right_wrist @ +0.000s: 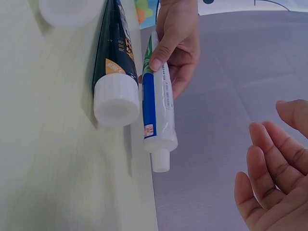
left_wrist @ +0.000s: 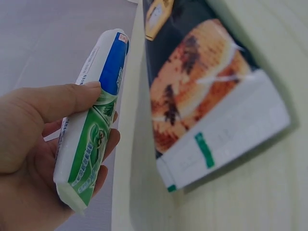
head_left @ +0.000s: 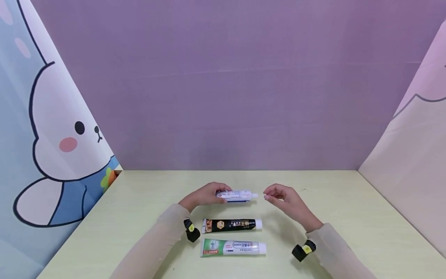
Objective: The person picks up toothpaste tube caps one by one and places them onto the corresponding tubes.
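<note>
My left hand (head_left: 206,193) grips a white, blue and green toothpaste tube (head_left: 238,196) around its tail half. In the left wrist view, the thumb presses on the tube's (left_wrist: 89,130) side and the fingers curl behind it. The tube's narrow white end piece (right_wrist: 160,160) points right; I cannot tell if it is a cap or a bare nozzle. A short gap separates that end from my right hand (head_left: 287,199). Thumb and fingers of the right hand (right_wrist: 276,178) are bent loosely and stand apart, with nothing between them.
Nearer to me on the pale table (head_left: 348,232) lies a black toothpaste tube (head_left: 231,225) with a white cap. A green and white toothpaste tube (head_left: 233,247) lies in front of that. A purple backdrop (head_left: 240,85) rises behind the table, with printed cloths at both sides.
</note>
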`<state>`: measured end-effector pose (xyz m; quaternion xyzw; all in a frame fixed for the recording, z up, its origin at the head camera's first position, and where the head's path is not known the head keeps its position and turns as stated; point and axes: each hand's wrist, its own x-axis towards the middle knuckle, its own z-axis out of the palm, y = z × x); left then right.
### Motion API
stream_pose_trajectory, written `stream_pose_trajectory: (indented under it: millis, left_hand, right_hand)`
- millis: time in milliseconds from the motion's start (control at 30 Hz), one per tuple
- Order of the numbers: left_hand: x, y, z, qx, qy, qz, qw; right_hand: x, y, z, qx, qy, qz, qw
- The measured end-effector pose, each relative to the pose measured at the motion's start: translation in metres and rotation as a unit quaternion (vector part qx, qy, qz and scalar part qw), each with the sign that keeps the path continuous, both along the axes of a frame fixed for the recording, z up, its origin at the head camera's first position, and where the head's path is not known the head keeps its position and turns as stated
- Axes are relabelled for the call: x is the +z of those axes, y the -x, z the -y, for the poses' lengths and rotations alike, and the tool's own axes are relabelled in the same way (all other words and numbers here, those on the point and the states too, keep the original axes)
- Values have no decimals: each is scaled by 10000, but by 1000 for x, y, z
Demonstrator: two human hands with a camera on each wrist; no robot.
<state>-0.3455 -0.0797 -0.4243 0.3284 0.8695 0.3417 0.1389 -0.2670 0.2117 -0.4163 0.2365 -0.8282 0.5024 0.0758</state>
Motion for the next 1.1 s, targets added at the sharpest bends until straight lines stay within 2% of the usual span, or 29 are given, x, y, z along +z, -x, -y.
stream_pose_trajectory:
  millis: [233, 567, 733, 867, 967, 1100]
  left_hand:
    - [-8, 4, 3, -61, 81, -10, 9999]
    - [-12, 2, 8, -150, -66, 75, 9998]
    - [-12, 0, 8, -133, 46, 99, 9999]
    - [-11, -3, 6, 29, 96, 124, 9999]
    - [-11, -5, 7, 134, 62, 148, 9998]
    - [-12, -7, 11, 183, -39, 73, 9998]
  right_hand:
    - [0, -1, 2, 43, 61, 2, 10000]
    - [5, -3, 3, 105, 100, -50, 9999]
    - [6, -2, 3, 148, 111, -26, 9998]
    - [6, -1, 3, 120, -38, -92, 9999]
    - [12, -4, 3, 49, -261, -240, 9994]
    - [29, -15, 3, -57, -603, -438, 9972]
